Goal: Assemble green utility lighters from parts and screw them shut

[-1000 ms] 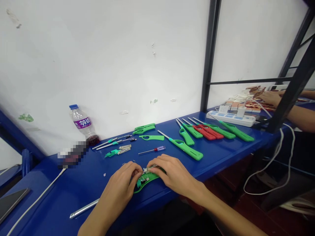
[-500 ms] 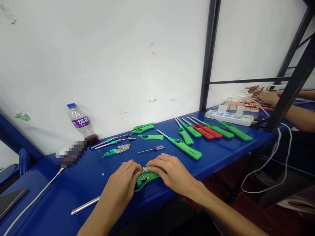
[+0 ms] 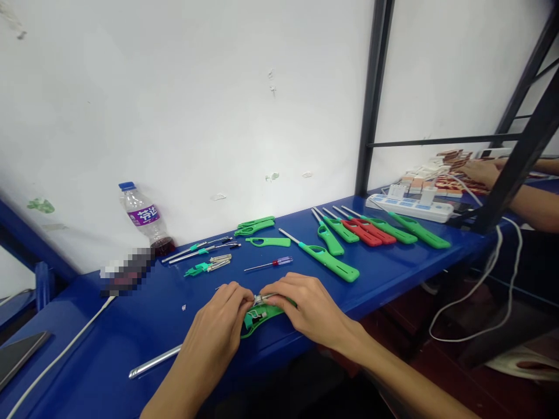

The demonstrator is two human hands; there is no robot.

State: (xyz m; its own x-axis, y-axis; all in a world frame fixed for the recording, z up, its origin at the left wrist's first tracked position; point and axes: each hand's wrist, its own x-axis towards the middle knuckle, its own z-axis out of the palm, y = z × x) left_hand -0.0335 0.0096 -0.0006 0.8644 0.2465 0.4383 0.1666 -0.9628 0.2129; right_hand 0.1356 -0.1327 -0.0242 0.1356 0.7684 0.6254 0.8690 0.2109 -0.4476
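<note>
Near the table's front edge lies an opened green gas lighter casing (image 3: 273, 312), its inside facing up with thin white wires and a teal part showing. A metal lighter tube (image 3: 155, 362) sticks out to the left, partly behind my left wrist. My right hand (image 3: 312, 308) is closed around a small pale fuel tank (image 3: 264, 298) over the casing. My left hand (image 3: 218, 323) is pinched at the tank's valve end; its fingers hide what they grip. Beyond my hands lies a screwdriver (image 3: 275, 263) with a clear purple-red handle.
Assembled lighters (image 3: 334, 265), green and red, lie at the right. Green casing halves (image 3: 268, 241), metal tubes (image 3: 192, 254) and fuel tanks (image 3: 219, 265) lie behind. A bottle (image 3: 146, 218) stands by the wall. Right are a power strip (image 3: 410, 208), a black frame post (image 3: 371, 105) and another person's hand (image 3: 480, 173).
The view has shifted very slightly. Both hands stay at the same place over the casing, with only small finger movement at the valve end of the fuel tank.
</note>
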